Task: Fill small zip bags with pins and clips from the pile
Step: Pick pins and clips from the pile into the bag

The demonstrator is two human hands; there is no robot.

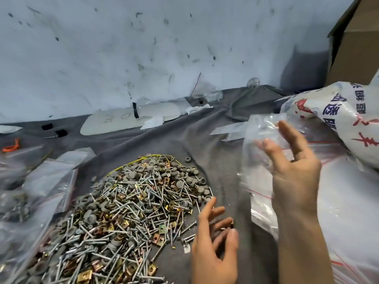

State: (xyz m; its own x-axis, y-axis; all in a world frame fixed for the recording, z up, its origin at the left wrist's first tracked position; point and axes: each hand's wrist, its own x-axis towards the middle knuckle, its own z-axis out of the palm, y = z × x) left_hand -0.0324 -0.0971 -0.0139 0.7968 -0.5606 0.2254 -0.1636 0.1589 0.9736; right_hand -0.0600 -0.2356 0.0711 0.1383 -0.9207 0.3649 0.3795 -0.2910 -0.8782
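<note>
Right hand [295, 171] up, fingers [289, 136] spread against zip bag [262, 128], perhaps parting its mouth (grip blurred, cannot tell); left hand [213, 238] loosely curled beside pile [133, 201], ready to scoop.

A creased grey cloth [215, 128] spreads out below a scuffed white wall [123, 48]. A white pad [123, 119] crossed by a black tape strip [135, 110] lies along the wall, with tissue scraps [152, 121] touching it. An orange tie [11, 146] lies at the far left. At the right, a printed white sack [348, 119] sits before a cardboard box [359, 48].
</note>
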